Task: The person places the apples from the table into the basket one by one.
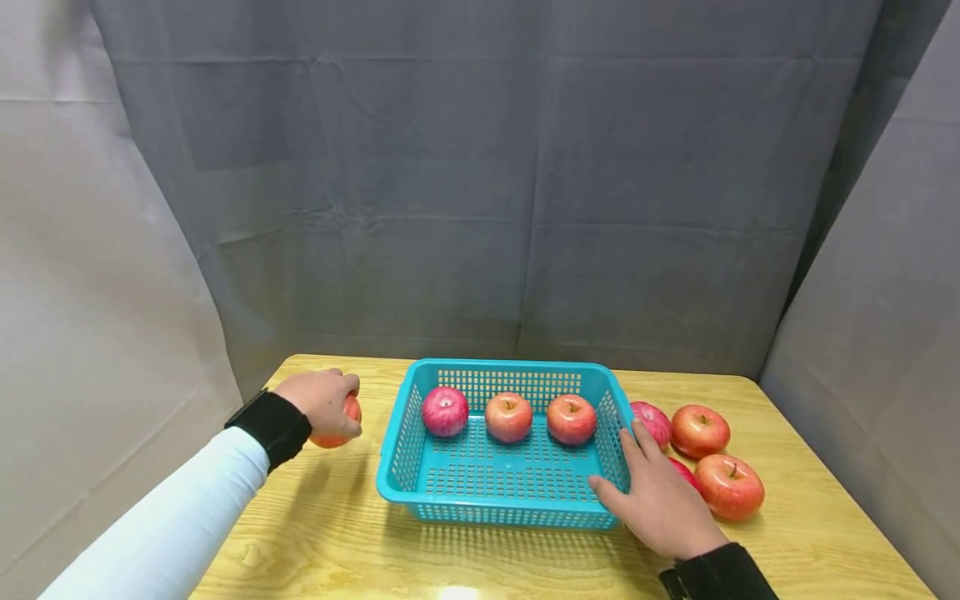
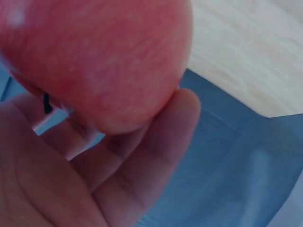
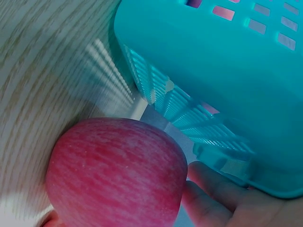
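Note:
My left hand point(image 1: 324, 403) grips a red apple point(image 1: 349, 418) to the left of the turquoise basket point(image 1: 495, 512). In the left wrist view, fingers curl around this apple point(image 2: 109, 61), and its dark stem points toward the palm. My right hand point(image 1: 660, 500) lies at the basket's right side, fingers and thumb spread by the rim. Close to the right fingers point(image 3: 208, 203) in the right wrist view is a pinkish-red apple point(image 3: 118, 175). Inside the basket, along its back, sit a magenta apple point(image 1: 446, 411) and two orange-red apples point(image 1: 509, 417) point(image 1: 572, 419).
Right of the basket, several apples are grouped, among them a back one point(image 1: 700, 431) and a large front one point(image 1: 730, 487). A wood-grain table point(image 1: 330, 542) carries everything. Grey cloth point(image 1: 420, 183) hangs behind, with pale cloth at both sides.

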`<state>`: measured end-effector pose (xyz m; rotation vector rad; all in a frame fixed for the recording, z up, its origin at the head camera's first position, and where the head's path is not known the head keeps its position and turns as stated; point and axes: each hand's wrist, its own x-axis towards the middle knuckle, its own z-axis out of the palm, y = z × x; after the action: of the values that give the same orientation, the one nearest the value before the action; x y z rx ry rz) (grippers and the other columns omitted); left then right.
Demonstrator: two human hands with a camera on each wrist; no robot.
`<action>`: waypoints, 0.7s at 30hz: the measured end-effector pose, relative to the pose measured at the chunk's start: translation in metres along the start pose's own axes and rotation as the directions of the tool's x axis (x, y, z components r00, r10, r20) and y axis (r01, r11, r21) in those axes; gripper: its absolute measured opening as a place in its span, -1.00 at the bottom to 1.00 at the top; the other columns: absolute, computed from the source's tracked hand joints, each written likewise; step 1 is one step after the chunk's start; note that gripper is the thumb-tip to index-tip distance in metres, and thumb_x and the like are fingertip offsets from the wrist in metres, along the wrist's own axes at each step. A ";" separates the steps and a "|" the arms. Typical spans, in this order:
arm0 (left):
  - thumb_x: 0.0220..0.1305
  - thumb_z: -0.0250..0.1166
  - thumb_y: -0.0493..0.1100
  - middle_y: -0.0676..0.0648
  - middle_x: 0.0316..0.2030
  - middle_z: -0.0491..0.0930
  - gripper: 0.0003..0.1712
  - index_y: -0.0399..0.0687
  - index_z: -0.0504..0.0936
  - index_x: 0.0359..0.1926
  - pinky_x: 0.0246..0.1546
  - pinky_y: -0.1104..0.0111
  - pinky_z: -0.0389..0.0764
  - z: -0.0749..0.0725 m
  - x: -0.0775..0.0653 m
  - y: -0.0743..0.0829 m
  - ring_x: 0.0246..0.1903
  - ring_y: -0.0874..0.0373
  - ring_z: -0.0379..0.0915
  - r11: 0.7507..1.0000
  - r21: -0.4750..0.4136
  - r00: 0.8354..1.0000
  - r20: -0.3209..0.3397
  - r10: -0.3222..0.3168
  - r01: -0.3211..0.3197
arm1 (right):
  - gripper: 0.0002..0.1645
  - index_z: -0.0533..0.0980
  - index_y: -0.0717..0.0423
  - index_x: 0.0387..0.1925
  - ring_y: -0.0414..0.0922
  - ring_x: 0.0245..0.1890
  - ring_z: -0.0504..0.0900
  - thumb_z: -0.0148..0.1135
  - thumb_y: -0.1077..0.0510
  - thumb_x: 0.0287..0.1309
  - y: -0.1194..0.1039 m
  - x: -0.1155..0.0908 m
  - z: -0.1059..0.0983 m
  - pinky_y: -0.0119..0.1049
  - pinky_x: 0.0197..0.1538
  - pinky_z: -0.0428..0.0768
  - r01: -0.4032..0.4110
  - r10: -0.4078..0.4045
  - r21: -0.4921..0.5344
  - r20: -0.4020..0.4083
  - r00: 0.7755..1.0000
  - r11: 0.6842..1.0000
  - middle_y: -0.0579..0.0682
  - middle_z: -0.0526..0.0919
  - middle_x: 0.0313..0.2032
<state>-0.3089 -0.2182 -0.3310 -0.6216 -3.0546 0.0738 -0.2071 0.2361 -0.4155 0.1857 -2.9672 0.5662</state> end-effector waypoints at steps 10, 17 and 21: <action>-0.04 0.44 0.12 -0.02 -0.34 0.53 -0.51 -0.01 0.62 -0.11 -0.37 0.14 0.59 -0.031 0.022 0.030 -0.42 0.00 0.48 0.998 0.061 1.000 -0.007 0.028 -0.028 | 0.30 0.11 0.44 0.49 0.37 0.36 0.28 -0.05 -0.60 0.23 0.002 -0.001 0.000 0.33 0.16 0.46 -0.014 0.014 0.009 0.008 1.000 1.000 0.39 -0.02 0.52; -0.06 0.48 0.15 -0.04 -0.27 0.55 -0.40 -0.01 0.63 -0.01 -0.31 0.13 0.63 -0.041 0.036 0.057 -0.37 0.02 0.52 0.991 0.112 0.997 0.017 0.070 -0.072 | 0.31 0.10 0.43 0.50 0.36 0.37 0.27 -0.05 -0.61 0.23 0.000 -0.001 0.000 0.33 0.16 0.45 -0.011 0.011 0.012 0.018 1.000 1.000 0.38 -0.03 0.52; -0.07 0.50 0.17 -0.02 -0.26 0.55 -0.38 0.01 0.63 0.00 -0.29 0.16 0.63 -0.043 0.043 0.073 -0.35 0.05 0.52 0.986 0.128 0.994 0.029 0.102 -0.105 | 0.30 0.11 0.42 0.50 0.37 0.36 0.29 -0.04 -0.60 0.23 0.000 0.000 0.000 0.32 0.15 0.47 -0.009 0.008 0.006 0.012 1.000 1.000 0.38 -0.02 0.52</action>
<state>-0.3184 -0.1323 -0.2910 -0.7750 -3.0053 0.2807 -0.2067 0.2355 -0.4158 0.1776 -2.9794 0.5766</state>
